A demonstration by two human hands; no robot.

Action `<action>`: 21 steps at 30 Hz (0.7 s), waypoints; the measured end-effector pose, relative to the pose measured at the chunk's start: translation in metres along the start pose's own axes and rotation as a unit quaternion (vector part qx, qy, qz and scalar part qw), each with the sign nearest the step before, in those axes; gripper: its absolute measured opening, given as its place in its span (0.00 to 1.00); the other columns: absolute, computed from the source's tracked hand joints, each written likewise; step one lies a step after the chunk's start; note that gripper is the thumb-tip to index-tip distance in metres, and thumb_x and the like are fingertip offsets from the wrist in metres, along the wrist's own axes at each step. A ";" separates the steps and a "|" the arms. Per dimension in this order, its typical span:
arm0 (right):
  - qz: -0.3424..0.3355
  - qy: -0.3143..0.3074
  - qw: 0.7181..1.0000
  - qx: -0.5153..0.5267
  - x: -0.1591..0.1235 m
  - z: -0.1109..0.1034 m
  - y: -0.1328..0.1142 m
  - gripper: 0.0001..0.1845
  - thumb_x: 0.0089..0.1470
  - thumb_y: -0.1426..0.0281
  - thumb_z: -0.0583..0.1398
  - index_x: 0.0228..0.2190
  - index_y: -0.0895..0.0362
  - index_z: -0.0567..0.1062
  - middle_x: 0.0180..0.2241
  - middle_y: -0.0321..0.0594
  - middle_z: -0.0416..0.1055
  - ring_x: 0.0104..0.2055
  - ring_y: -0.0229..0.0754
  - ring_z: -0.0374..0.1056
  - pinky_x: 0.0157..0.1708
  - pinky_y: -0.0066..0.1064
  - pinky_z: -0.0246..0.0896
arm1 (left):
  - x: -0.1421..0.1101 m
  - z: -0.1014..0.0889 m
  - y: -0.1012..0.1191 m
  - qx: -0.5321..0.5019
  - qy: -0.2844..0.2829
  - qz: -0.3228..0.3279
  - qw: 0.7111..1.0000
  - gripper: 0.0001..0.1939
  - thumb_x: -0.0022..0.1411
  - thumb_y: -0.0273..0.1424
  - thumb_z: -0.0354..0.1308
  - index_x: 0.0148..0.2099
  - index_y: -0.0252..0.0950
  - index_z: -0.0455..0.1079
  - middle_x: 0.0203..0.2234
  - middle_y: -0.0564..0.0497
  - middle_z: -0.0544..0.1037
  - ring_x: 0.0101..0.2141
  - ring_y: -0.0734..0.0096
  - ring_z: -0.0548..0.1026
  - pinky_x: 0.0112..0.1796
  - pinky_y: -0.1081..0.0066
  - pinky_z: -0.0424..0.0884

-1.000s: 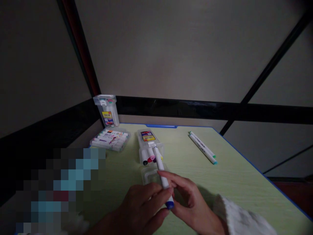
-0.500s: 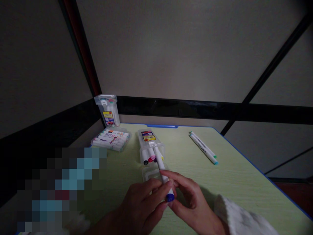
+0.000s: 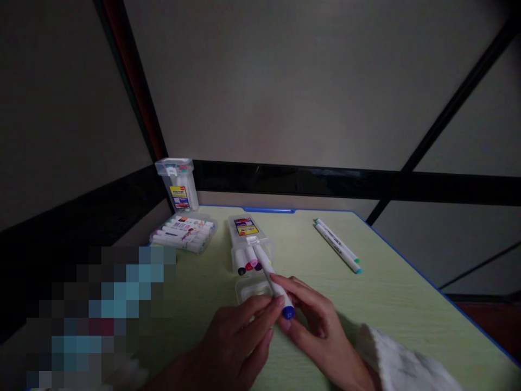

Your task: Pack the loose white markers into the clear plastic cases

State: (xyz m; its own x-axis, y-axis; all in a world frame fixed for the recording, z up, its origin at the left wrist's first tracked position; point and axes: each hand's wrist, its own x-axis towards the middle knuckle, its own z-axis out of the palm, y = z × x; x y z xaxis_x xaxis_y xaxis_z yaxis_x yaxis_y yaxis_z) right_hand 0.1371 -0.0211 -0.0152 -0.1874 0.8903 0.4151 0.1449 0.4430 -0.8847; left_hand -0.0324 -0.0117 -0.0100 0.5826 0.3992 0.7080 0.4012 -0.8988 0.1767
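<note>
A: What is in the fingers?

B: A white marker [image 3: 266, 267], slim and smooth, with a deep blue cap at the near end. That cap's end bears a small pale mark, too tiny for me to read.

A: Where is it relative to the marker box [image 3: 245, 234]?

B: In front of it, sloping away so the far end overlaps the box's mouth. I can't tell whether that tip is inside or just above.

A: And the hands?

B: The right hand [image 3: 317, 320] holds the marker between thumb and forefinger, near the blue cap. The left hand [image 3: 238, 336] has fingertips against the marker's left side, its thumb apart from it; I can't tell if they grip.

A: What does the box look like?

B: Clear plastic, lying down, a yellow, red and blue label on top, its lid [image 3: 241, 293] swung open towards the person. Black, red, pink and purple marker ends [image 3: 253, 263] show at its mouth.

A: Anything around it?

B: Left of the box, a flat marker pack [image 3: 185, 233]; behind that pack, an upright marker case [image 3: 179, 190]. Right of the box, two green-tipped markers [image 3: 337, 245] lie side by side on the pale green table [image 3: 391, 304].
</note>
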 end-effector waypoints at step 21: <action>0.042 0.031 0.998 0.016 0.001 -0.003 -0.003 0.18 0.51 0.61 0.58 0.45 0.47 0.71 0.33 0.38 0.69 0.39 0.42 0.64 0.37 0.32 0.62 | 0.001 0.003 -0.001 0.010 -0.013 -0.021 1.000 0.22 0.62 0.22 0.42 0.59 0.32 0.52 0.42 0.42 0.70 0.42 0.70 0.71 0.36 0.76 0.72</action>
State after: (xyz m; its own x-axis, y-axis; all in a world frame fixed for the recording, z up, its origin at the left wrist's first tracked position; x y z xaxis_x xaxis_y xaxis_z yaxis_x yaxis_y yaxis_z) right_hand 0.1392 -0.0216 -0.0113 -0.1145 0.9298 0.3498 0.1262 0.3628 -0.9233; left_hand -0.0300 -0.0096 -0.0117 0.5824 0.4411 0.6828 0.4390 -0.8776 0.1926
